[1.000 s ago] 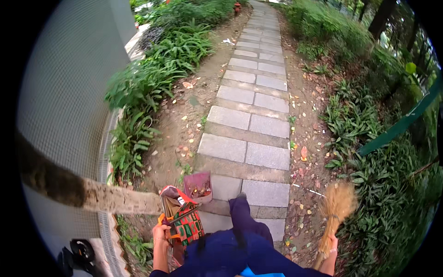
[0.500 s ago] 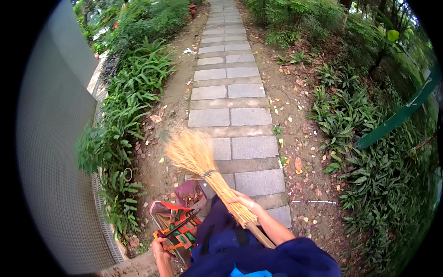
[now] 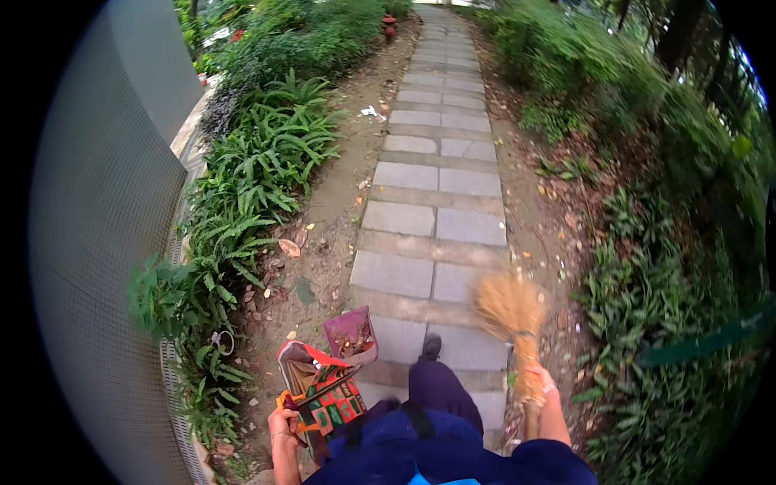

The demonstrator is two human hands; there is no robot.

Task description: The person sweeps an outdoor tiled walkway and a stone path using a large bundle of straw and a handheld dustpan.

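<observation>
A straw broom (image 3: 511, 303) is held out on my right with its blurred bristles away from me. My right hand (image 3: 541, 383) is closed around the lower part of its straw bundle, near the stick. Low on the left, my left hand (image 3: 283, 423) is closed on the end of the dustpan's dark handle and on the orange straps of a red and green patterned shopping bag (image 3: 346, 402). The maroon dustpan (image 3: 343, 317) sits just beyond the bag, with dry leaves and dirt in it. My foot in a dark shoe (image 3: 432, 346) is on the path.
A stepped path of grey stone slabs (image 3: 394, 275) runs ahead, with bare soil and fallen leaves on both sides. Ferns (image 3: 267, 170) and a grey mesh-like wall (image 3: 97, 267) line the left. Plants and a green bar (image 3: 695, 346) are on the right. White litter (image 3: 372, 111) lies farther up.
The broom has swung from the left of the path across to its right side, my right hand moving with it. My left hand still holds the dustpan and bag. One foot now shows ahead.
</observation>
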